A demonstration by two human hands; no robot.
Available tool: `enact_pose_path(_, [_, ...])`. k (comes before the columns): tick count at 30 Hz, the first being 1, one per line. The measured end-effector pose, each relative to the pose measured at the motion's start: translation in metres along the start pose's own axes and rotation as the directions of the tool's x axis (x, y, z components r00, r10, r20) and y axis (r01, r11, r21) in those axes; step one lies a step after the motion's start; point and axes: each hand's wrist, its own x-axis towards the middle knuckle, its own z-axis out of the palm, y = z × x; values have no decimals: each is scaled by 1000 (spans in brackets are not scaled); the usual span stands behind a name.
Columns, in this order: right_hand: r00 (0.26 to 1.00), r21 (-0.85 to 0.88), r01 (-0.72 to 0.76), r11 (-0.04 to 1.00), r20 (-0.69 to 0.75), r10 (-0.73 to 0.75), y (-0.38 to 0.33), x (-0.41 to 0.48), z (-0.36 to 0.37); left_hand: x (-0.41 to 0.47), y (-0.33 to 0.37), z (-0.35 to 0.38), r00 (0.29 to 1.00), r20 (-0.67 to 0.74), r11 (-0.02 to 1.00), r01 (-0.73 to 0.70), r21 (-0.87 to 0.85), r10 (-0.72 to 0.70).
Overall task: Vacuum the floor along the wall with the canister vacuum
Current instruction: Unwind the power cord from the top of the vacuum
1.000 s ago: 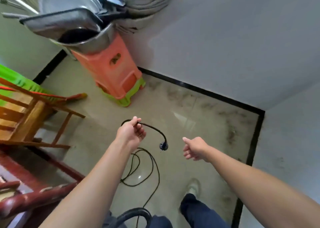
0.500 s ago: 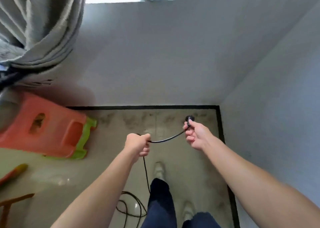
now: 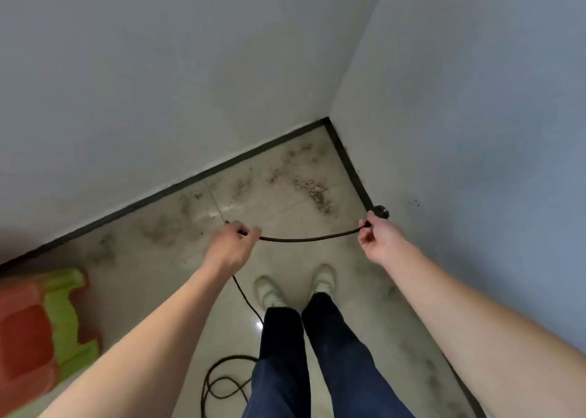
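A thin black power cord stretches between both my hands over the tiled floor. My left hand is closed around the cord. My right hand grips the cord just behind its round black plug, close to the right wall. Below my left hand the cord drops to the floor and lies in loose loops beside my left leg. Brown dirt and crumbs lie on the floor in the corner along the black skirting. The canister vacuum itself is out of view.
White walls meet in a corner just ahead. Stacked orange and green plastic stools stand at the lower left. My feet in white shoes stand on the glossy tiles near the right wall.
The view has swung right toward the corner. My hands have moved farther apart along the cord, and my right hand with the plug has shifted closer to the right wall.
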Motion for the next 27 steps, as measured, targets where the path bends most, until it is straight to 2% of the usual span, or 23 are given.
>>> enact_pose_path(1, [1000, 15, -6, 1000, -25, 6, -3, 19, -7, 13, 0, 10, 995, 96, 988, -46, 146, 32])
enact_pose_path(3, [997, 44, -3, 999, -72, 6, -12, 59, -22, 43, 6, 38, 974, 194, 874, -192, 446, 116])
enact_pose_path(4, [996, 57, 4, 998, -90, 1, -15, 75, -27, 53, 9, 49, 968, 189, 801, -244, 547, 166])
enact_pose_path(6, [991, 97, 14, 995, -133, -1, -23, 103, -35, 71, 19, 72, 948, 152, 716, -312, 625, 280])
enact_pose_path(10, [982, 153, 42, 987, -190, -12, -41, 171, -51, 115, 42, 129, 916, 102, 687, -362, 630, 388])
enact_pose_path(14, [981, 178, 49, 983, -193, -14, -51, 225, -61, 145, 47, 175, 884, 174, 663, -444, 603, 434])
enact_pose_path(19, [980, 217, 44, 975, -197, -1, -62, 262, -63, 152, 52, 199, 884, 266, 715, -467, 521, 384])
enact_pose_path(27, [970, 233, 74, 970, -241, -16, -65, 265, -66, 156, 61, 200, 892, 244, 724, -452, 521, 382])
